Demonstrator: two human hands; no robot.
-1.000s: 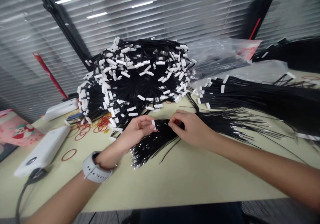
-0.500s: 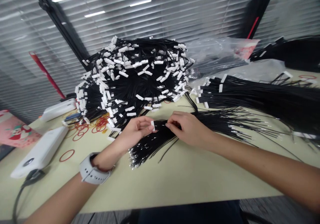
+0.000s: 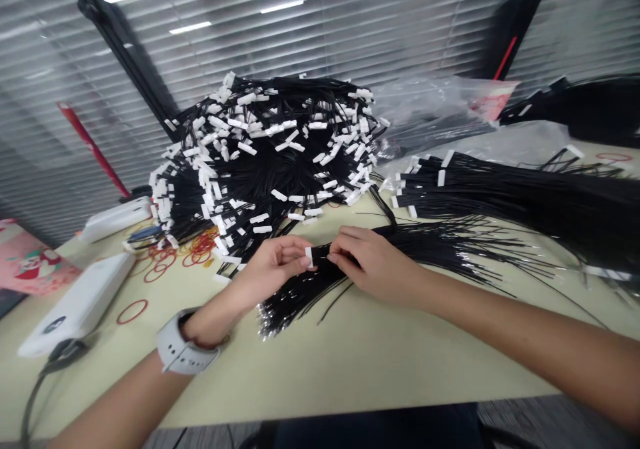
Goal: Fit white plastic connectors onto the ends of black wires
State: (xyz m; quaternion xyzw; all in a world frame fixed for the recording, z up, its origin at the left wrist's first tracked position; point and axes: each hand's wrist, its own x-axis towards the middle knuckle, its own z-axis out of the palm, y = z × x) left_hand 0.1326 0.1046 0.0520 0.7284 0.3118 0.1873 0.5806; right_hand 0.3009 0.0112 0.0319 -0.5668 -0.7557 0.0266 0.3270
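My left hand (image 3: 273, 267) pinches a small white connector (image 3: 309, 256) between thumb and fingertips. My right hand (image 3: 373, 262) is closed right beside it, its fingertips pinching a thin black wire at the connector. Both hands hover over a loose fan of black wires (image 3: 300, 292) with bare metal ends lying on the pale table (image 3: 350, 355). A white watch sits on my left wrist (image 3: 183, 349).
A tall heap of black wires with white connectors (image 3: 270, 155) rises behind my hands. More black wire bundles (image 3: 525, 195) lie at the right, with clear plastic bags (image 3: 440, 112) behind. Red rubber bands (image 3: 170, 259) and white power banks (image 3: 75, 309) lie at the left.
My right hand has closed the small gap and now meets the connector held by my left hand. The view has shifted slightly.
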